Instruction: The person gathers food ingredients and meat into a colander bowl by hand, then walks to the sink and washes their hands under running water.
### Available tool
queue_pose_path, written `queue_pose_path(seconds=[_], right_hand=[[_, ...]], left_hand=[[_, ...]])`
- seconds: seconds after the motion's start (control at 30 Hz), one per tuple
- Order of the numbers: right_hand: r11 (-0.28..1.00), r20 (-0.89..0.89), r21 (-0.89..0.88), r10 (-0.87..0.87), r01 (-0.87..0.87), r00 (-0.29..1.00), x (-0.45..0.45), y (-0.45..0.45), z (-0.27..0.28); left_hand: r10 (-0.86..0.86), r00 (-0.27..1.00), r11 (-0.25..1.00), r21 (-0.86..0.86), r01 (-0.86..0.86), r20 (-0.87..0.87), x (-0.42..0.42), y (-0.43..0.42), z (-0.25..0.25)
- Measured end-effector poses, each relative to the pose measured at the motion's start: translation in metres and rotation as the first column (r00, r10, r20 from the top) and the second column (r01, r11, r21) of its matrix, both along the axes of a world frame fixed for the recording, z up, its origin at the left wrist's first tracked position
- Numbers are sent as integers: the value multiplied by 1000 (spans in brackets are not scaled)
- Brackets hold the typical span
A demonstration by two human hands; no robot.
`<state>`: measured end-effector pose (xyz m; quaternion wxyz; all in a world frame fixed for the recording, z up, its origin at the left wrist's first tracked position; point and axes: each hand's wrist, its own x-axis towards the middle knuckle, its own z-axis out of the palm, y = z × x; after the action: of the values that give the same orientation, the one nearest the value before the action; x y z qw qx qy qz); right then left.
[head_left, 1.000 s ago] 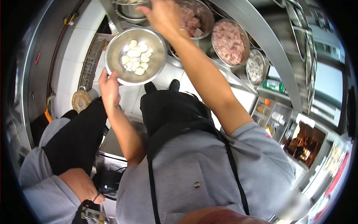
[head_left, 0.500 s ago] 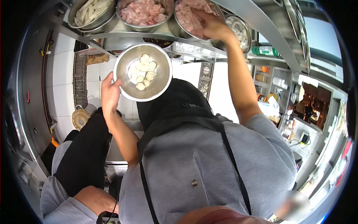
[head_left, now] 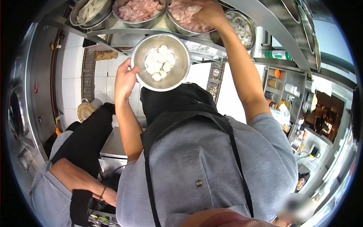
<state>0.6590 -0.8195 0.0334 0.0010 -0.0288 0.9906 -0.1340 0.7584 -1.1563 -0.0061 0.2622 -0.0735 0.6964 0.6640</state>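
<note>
- Kitchen with white floor tiles (head_left: 70, 90), steel fittings all round.
- Person in grey shirt (head_left: 223, 155), black apron (head_left: 177, 100) over it, both bare arms reaching forward.
- Co-worker in grey and black (head_left: 85, 140), on the person's left; dark band on one wrist.
- Long steel shelf (head_left: 145, 33) ahead, metal bowls along it.
- Round steel bowl (head_left: 188, 33) of pale pink raw meat (head_left: 180, 13), on the shelf; right hand (head_left: 208, 14) is in it. Fingers partly lost against the meat, so can't tell if that grip is wide or narrow, or whether it has hold of anything.
- Second steel bowl (head_left: 141, 25), pink raw meat too, just left of the first.
- Steel bowl of whitish strips (head_left: 89, 10), farther left, near the shelf's end.
- Steel bowl of grey-white pieces (head_left: 242, 30), just right of the right hand's bowl.
- Shiny perforated steel colander (head_left: 178, 75), held up over the floor, in front of the shelf and below the bowls; inside tipped toward view.
- Left hand (head_left: 125, 79) pinching the colander's rim at its left side, thumb over the edge, grip closed on it.
- Green and white bottle (head_left: 278, 55), on its side, right of the bowls.
- Small round off-white pieces (head_left: 162, 60), loosely heaped inside the colander.
</note>
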Motion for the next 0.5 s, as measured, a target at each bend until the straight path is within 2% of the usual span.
queue_pose_path(seconds=[0.03,0.07,0.1,0.17,0.23,0.27,0.33,0.37,0.43,0.5], right_hand=[[985,250,-99,-114,142,962,2,-9,34],[986,255,-101,-100,130,962,0,6,27],[981,229,-133,-112,144,967,-5,29,13],[975,201,-168,-113,148,973,-4,34,20],[946,-41,-240,-236,220,971,19,16,66],[946,-43,-240,-234,217,971,21,17,67],[861,-177,-495,-235,120,956,23,22,68],[862,-179,-494,-231,116,956,21,29,63],[681,18,-713,-219,166,976,19,37,56],[727,67,-663,-184,182,981,38,37,59]], left_hand=[[5,1000,1000,4,-5,-2,2,3,-3],[19,1000,1000,1,-19,3,6,7,-5],[38,999,999,27,-38,28,9,11,-5],[52,997,996,69,-55,55,11,16,-10],[62,996,994,83,-67,70,14,22,-10],[62,994,993,97,-71,86,15,25,-10],[63,994,993,97,-72,93,16,31,-15],[60,994,992,107,-70,91,17,32,-16],[58,994,991,111,-68,93,19,36,-18],[33,996,994,97,-41,85,21,41,-20]])
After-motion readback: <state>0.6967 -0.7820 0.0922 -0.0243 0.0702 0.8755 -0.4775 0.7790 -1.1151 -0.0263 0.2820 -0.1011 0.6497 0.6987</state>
